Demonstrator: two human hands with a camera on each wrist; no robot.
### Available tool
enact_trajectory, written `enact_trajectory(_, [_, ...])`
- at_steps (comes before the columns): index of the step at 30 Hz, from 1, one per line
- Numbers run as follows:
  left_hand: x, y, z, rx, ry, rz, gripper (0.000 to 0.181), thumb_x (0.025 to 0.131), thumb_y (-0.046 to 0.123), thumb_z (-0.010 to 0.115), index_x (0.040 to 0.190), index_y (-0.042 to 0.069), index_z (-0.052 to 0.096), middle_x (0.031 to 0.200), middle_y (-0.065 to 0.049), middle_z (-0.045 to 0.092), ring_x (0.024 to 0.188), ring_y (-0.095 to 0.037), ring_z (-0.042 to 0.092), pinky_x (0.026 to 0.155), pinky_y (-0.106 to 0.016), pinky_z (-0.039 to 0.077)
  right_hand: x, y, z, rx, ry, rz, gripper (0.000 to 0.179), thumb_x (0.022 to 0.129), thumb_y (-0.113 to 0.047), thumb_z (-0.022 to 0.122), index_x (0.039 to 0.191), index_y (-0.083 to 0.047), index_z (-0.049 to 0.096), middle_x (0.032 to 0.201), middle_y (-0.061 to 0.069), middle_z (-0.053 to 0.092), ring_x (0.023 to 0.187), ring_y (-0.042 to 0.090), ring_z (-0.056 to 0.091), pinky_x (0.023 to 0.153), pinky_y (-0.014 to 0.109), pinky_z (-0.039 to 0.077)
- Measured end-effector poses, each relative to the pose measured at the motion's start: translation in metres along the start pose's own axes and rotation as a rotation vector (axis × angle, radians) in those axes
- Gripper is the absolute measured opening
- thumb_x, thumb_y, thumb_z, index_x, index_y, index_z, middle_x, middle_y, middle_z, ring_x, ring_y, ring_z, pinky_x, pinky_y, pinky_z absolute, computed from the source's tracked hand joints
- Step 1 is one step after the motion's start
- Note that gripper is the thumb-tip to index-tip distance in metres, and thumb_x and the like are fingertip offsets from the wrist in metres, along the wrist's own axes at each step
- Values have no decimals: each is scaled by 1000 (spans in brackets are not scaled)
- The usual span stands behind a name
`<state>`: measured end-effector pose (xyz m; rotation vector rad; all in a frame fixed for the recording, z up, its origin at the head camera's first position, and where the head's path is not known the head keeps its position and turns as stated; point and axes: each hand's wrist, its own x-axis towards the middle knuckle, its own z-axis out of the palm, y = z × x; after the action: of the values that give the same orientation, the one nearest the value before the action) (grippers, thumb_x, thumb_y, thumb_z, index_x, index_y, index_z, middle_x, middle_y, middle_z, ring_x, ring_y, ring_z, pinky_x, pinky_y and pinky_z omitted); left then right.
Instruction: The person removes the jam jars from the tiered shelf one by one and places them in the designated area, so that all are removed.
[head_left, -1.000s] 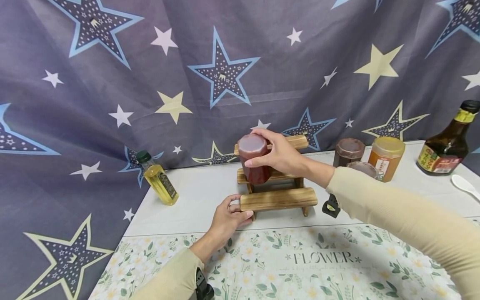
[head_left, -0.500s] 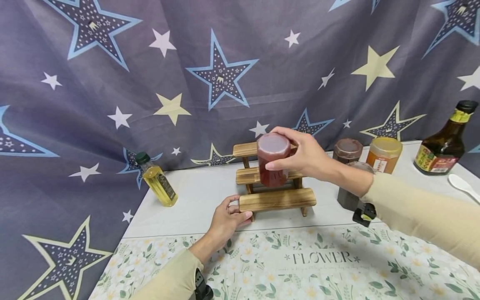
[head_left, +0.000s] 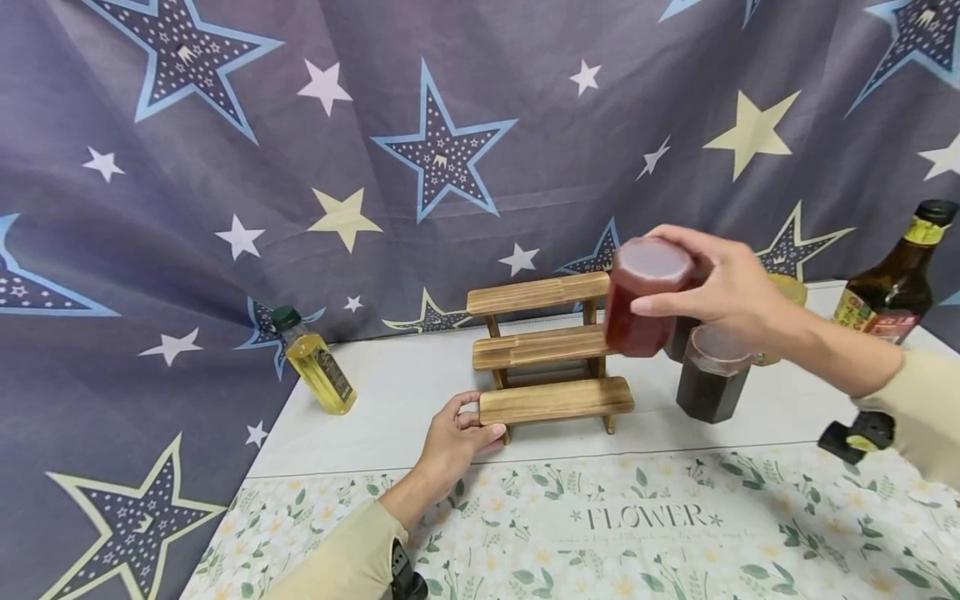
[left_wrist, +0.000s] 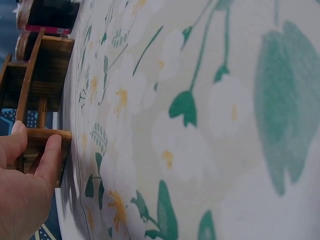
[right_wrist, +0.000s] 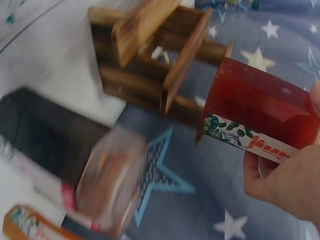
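My right hand grips an eight-sided jar of red contents in the air, just right of a three-step wooden rack. In the right wrist view the jar is seen from the side, with a printed label along it. My left hand holds the left end of the rack's lowest step. The left wrist view shows the thumb and a finger of the left hand on either side of that end. A dark jar stands below and right of the red one; another dark jar is mostly hidden behind it.
At the left stands a bottle of yellow oil with a green cap. A jar with a yellow lid is partly covered by my right hand. A dark sauce bottle stands at the far right. A star-patterned curtain hangs behind the table.
My right hand has carried the red jar from in front of the rack to the right, past its right end and slightly up. The left hand and rack have stayed in place.
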<state>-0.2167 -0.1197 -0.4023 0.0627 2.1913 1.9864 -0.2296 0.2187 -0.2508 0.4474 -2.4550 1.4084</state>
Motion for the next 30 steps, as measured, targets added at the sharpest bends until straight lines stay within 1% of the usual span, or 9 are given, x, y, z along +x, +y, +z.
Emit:
enact_trajectory(7, [0, -1, -2, 0, 0, -5, 66, 86, 0, 69, 143, 2, 35, 109, -21, 63, 95, -31, 67, 86, -36, 60, -10, 15, -48, -75, 111, 44, 64, 74, -19, 86, 130, -22, 56, 106, -6, 63, 91, 8, 57, 65, 8, 50])
enact_trajectory(10, [1, -2, -2, 2, 1, -7, 65, 86, 0, 69, 142, 2, 36, 108, -21, 63, 95, -30, 67, 86, -36, 60, -16, 25, -66, -106, 167, 79, 64, 73, -19, 86, 130, -23, 57, 103, -8, 61, 88, 5, 56, 61, 5, 48])
enact_trajectory(14, [2, -3, -2, 3, 1, -6, 65, 86, 0, 69, 142, 2, 36, 108, -20, 64, 93, -28, 68, 85, -35, 61, -22, 43, -89, -63, 209, 102, 60, 75, -12, 84, 128, -23, 57, 100, -12, 60, 82, 0, 56, 55, 6, 46])
enact_trajectory(17, [2, -2, -1, 0, 5, -15, 65, 86, 0, 70, 142, 3, 37, 107, -19, 64, 92, -27, 68, 84, -35, 61, -27, 61, -102, 27, 228, 51, 58, 76, 2, 80, 125, -18, 58, 100, -10, 62, 80, -2, 59, 56, 6, 49])
enact_trajectory(21, [2, -1, -1, 2, 10, -26, 66, 86, 0, 70, 142, 5, 37, 107, -18, 64, 92, -27, 68, 84, -34, 61, -36, 88, -113, 58, 290, -8, 58, 72, 13, 77, 118, -17, 61, 97, -14, 62, 80, -5, 59, 58, 3, 51])
enact_trajectory(25, [2, -1, -1, 6, 7, -18, 66, 86, 0, 70, 142, 3, 36, 107, -19, 64, 94, -29, 68, 84, -35, 61, -47, 111, -117, 63, 337, 14, 58, 71, 14, 76, 111, -24, 62, 89, -20, 62, 68, -9, 59, 43, 10, 51])
enact_trajectory(27, [2, -1, -1, 7, 3, -13, 66, 86, 1, 70, 142, 3, 36, 108, -19, 64, 94, -30, 67, 84, -35, 61, -52, 121, -115, 79, 352, 24, 58, 71, 16, 74, 110, -25, 61, 87, -21, 62, 66, -9, 58, 43, 10, 51])
enact_trajectory(28, [2, -1, -1, 7, 1, -12, 66, 86, 1, 70, 142, 2, 36, 108, -20, 63, 95, -30, 67, 84, -35, 61, -55, 125, -114, 60, 361, 49, 58, 72, 14, 75, 108, -29, 60, 86, -24, 61, 65, -11, 56, 42, 9, 50])
enact_trajectory(30, [2, -2, -2, 5, 1, -11, 65, 86, 0, 70, 142, 3, 36, 108, -19, 63, 95, -31, 67, 84, -36, 61, -60, 132, -110, 50, 369, 72, 57, 72, 13, 75, 107, -29, 59, 87, -25, 60, 68, -10, 55, 49, 4, 47])
